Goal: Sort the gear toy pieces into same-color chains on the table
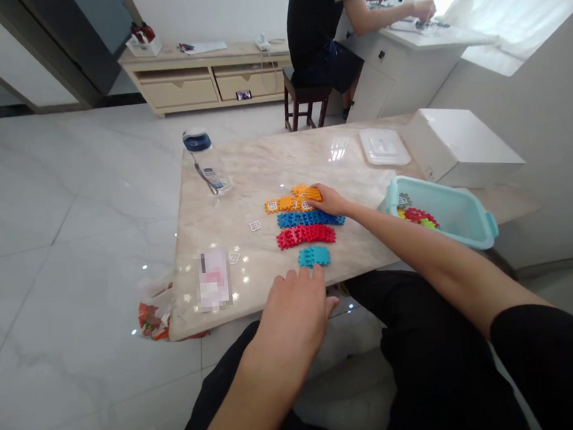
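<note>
Toothed plastic building pieces lie in rows by colour on the marble-look table (252,278). At the far row of orange pieces (286,203), my right hand (330,200) has its fingers closed on an orange piece at the right end; its fingertips are partly hidden. Below come the blue row (311,219), the red row (306,235) and a short turquoise row (314,257). My left hand (297,301) hovers by the table's near edge, just short of the turquoise pieces, thumb spread and nothing visible in it. Small white grid pieces (255,226) lie to the left.
A light-blue basket (488,231) holding red, yellow and green pieces stands at the right, beside a white box (460,139) and a clear lid (385,147). A water bottle (209,165) stands at the far left corner. Another person (324,17) sits at a counter behind.
</note>
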